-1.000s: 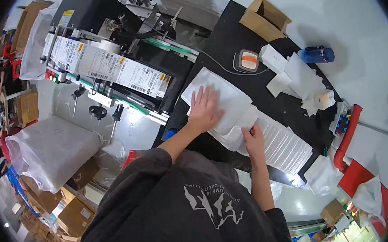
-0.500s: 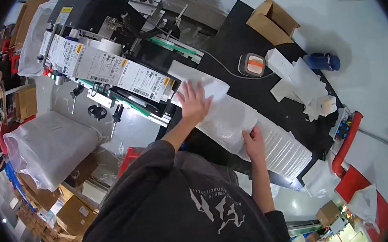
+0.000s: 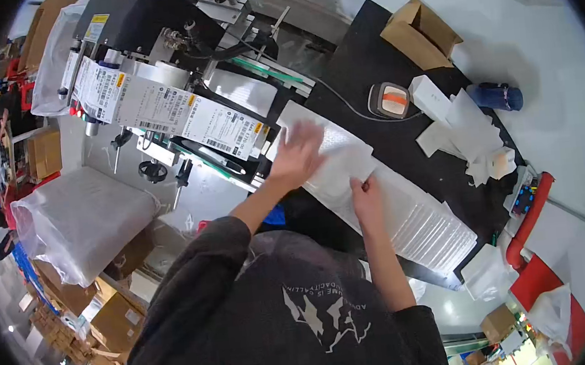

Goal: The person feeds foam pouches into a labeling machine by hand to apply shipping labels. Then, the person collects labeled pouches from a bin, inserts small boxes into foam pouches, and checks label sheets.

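Across the black table (image 3: 359,70), white pouches (image 3: 428,233) are fanned toward the frame's lower right; 1 edge is pinched by the right hand (image 3: 369,203); the blurred left hand's (image 3: 297,155) fingers are spread.

A black table (image 3: 349,71) fills the frame's centre-right. On it lie overlapping pouches (image 3: 431,236), centre to lower right; toward upper right, a carton (image 3: 423,36), a puck (image 3: 390,101) and papers (image 3: 470,130).
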A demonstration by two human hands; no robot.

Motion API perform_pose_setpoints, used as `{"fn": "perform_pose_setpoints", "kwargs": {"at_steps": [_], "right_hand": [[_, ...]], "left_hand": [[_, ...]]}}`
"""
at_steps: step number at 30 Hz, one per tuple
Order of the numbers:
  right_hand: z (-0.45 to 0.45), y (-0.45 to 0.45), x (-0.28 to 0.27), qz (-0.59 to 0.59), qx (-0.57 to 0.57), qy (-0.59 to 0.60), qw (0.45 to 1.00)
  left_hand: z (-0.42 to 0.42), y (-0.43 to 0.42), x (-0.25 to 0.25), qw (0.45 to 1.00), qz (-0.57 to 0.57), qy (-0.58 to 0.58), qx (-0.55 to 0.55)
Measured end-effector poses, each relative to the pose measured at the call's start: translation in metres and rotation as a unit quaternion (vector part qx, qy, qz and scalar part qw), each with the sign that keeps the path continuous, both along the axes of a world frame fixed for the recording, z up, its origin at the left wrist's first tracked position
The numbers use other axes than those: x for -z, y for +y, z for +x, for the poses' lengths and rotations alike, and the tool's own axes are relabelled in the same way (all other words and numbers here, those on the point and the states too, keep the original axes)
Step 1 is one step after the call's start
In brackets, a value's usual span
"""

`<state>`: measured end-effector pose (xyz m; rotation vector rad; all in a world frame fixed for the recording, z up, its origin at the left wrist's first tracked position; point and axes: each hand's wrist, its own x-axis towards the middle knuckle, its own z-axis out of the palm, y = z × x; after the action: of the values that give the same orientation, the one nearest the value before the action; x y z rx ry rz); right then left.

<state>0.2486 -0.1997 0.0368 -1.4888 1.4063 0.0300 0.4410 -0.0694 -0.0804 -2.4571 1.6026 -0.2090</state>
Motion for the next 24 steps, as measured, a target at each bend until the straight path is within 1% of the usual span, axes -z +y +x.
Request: {"fn": "perform_pose_setpoints", "kwargs": {"at_steps": [1, 2, 4, 6, 8, 9, 10, 11, 12, 13, 14, 16, 17, 18, 19, 20, 21, 22, 24], "right_hand": [[0.005, 0.000, -0.001, -0.003, -0.001, 0.005, 1.000], [0.007, 0.000, -0.004, -0.005, -0.002, 0.012, 1.000], [0.001, 0.000, -0.009, -0.007, -0.001, 0.028, 1.000], [-0.015, -0.004, -0.011, -0.011, -0.001, 0.064, 0.998], [-0.025, -0.008, -0.010, -0.013, -0.002, 0.092, 0.996], [-0.028, -0.009, -0.007, -0.012, -0.004, 0.090, 0.996], [-0.032, -0.010, 0.001, -0.007, -0.011, 0.087, 0.996], [-0.037, -0.010, 0.010, -0.002, -0.015, 0.086, 0.996], [-0.043, -0.008, 0.019, 0.003, -0.019, 0.086, 0.996], [-0.044, -0.007, 0.025, 0.009, -0.023, 0.086, 0.996], [-0.038, -0.005, 0.029, 0.010, -0.021, 0.085, 0.996], [-0.016, 0.004, 0.046, 0.020, -0.005, 0.035, 0.999], [-0.004, 0.010, 0.052, 0.026, 0.002, 0.010, 1.000], [0.004, 0.015, 0.053, 0.030, 0.008, -0.015, 0.999], [0.010, 0.017, 0.053, 0.030, 0.005, -0.018, 0.999], [0.016, 0.018, 0.049, 0.026, 0.009, -0.007, 1.000], [0.020, 0.018, 0.042, 0.023, 0.014, 0.006, 1.000], [0.022, 0.019, 0.036, 0.019, 0.019, 0.021, 0.999], [0.022, 0.016, 0.032, 0.012, 0.026, 0.037, 0.999]], "left_hand": [[-0.005, -0.003, -0.002, 0.934, -0.146, 0.325, -0.002], [-0.007, -0.005, 0.001, 0.933, -0.124, 0.336, -0.024], [-0.003, -0.004, 0.008, 0.931, -0.120, 0.343, -0.037], [0.024, 0.008, 0.024, 0.930, -0.140, 0.337, -0.030], [0.050, 0.024, 0.053, 0.891, -0.256, 0.372, -0.046], [0.063, 0.033, 0.058, 0.702, -0.397, 0.590, -0.016], [0.080, 0.044, 0.072, 0.580, -0.453, 0.677, -0.001], [0.096, 0.055, 0.083, 0.443, -0.499, 0.745, 0.020], [0.110, 0.070, 0.109, 0.080, -0.511, 0.855, 0.030], [0.115, 0.079, 0.139, -0.295, -0.448, 0.843, 0.035], [0.098, 0.066, 0.122, -0.238, -0.446, 0.862, 0.029], [0.063, 0.040, 0.085, -0.121, -0.437, 0.891, 0.022], [0.048, 0.030, 0.061, 0.135, -0.433, 0.891, -0.011], [0.033, 0.020, 0.036, 0.545, -0.347, 0.762, -0.045], [0.018, 0.009, 0.010, 0.738, -0.251, 0.623, -0.060], [0.018, 0.003, -0.004, 0.938, -0.124, 0.322, 0.031], [0.018, 0.005, -0.002, 0.938, -0.125, 0.321, 0.029], [0.016, 0.007, 0.005, 0.928, -0.124, 0.351, -0.001], [0.015, 0.011, 0.031, 0.912, -0.145, 0.383, -0.026]]}}
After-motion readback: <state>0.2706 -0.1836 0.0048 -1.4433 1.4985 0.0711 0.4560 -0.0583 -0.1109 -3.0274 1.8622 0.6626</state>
